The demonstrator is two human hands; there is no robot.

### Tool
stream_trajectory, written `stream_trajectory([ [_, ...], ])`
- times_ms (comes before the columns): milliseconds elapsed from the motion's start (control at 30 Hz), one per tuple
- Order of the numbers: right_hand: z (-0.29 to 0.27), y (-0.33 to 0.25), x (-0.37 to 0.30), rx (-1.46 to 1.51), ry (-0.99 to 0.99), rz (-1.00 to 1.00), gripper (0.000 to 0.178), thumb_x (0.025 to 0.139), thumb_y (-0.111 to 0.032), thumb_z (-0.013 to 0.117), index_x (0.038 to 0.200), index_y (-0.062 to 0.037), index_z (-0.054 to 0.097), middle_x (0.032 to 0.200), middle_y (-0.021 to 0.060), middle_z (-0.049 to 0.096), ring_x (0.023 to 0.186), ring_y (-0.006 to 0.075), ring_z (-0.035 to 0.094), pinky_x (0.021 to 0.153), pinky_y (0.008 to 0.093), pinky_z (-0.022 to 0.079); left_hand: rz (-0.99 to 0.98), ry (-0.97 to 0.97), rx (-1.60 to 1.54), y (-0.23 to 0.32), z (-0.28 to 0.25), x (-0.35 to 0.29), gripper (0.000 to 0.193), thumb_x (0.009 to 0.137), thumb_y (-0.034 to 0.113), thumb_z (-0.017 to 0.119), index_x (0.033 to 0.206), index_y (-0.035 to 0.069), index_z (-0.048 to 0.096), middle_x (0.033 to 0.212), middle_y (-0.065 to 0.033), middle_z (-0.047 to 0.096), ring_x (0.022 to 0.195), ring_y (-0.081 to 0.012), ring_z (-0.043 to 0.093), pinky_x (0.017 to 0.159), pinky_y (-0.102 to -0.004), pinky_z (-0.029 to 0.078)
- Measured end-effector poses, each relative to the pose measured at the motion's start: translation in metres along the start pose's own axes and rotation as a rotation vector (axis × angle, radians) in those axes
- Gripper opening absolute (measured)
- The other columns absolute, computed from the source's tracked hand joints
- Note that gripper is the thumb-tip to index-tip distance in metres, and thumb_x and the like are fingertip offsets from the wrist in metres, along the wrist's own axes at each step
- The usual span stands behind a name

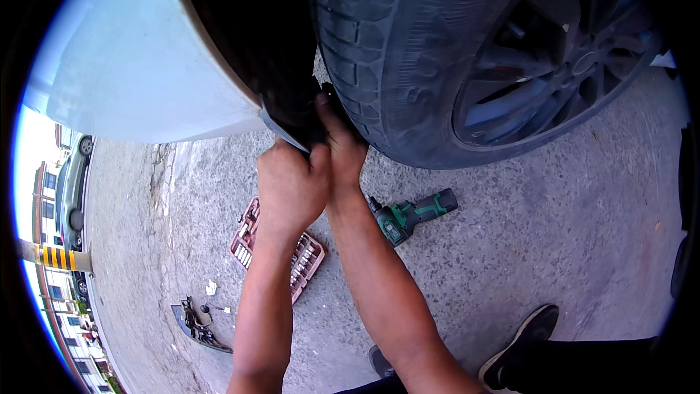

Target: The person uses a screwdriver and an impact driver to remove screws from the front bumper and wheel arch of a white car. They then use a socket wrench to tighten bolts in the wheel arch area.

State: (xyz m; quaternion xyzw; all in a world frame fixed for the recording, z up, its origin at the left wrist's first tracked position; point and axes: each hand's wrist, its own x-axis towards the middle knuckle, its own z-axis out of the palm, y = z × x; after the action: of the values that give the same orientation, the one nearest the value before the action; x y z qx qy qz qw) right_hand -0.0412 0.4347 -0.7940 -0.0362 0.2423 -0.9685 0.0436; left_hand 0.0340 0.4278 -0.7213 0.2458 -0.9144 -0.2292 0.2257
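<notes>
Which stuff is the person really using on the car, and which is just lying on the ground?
In use:
left hand, gripping the fender's lower edge
right hand, reaching up into the dark gap beside the tyre

Just lying about:
green drill
red socket case, open
black trim piece
parked car far off
</notes>
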Motion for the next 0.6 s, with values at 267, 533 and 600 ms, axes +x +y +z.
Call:
stream_trajectory([
  [267,0.002,-0.004,0.005,-0.001,0.011,0.019,0.018,0.097,-0.004,0.076,0.115,0.0017,0.077,0.120,0.0081,0.076,0.108,0.0156,0.068,0.099,0.0311,0.051,-0.005,0.022,-0.022,-0.003,0.004,0.000,0.031,0.090,0.018,0.063,0.093,-0.013,0.065,0.077,-0.0354,0.068,0.078,-0.0532,0.071,0.072,-0.0544,0.058],
  [533,-0.005,0.008,0.012,0.061,-0.008,0.159,0.020,0.095,0.000,0.077,0.115,0.0013,0.076,0.120,0.0076,0.075,0.107,0.0165,0.067,0.097,0.0299,0.052,-0.014,0.025,-0.018,-0.008,0.004,0.000,0.030,0.091,0.017,0.063,0.098,-0.012,0.065,0.079,-0.0352,0.068,0.079,-0.0531,0.071,0.074,-0.0548,0.058],
  [600,-0.005,0.007,0.010,0.111,-0.025,0.177,0.021,0.096,0.000,0.076,0.117,0.0015,0.075,0.122,0.0078,0.074,0.108,0.0167,0.067,0.098,0.0303,0.051,-0.035,0.018,-0.028,-0.007,0.004,0.000,0.029,0.090,0.017,0.063,0.098,-0.011,0.065,0.079,-0.0350,0.068,0.079,-0.0531,0.071,0.074,-0.0550,0.058],
])
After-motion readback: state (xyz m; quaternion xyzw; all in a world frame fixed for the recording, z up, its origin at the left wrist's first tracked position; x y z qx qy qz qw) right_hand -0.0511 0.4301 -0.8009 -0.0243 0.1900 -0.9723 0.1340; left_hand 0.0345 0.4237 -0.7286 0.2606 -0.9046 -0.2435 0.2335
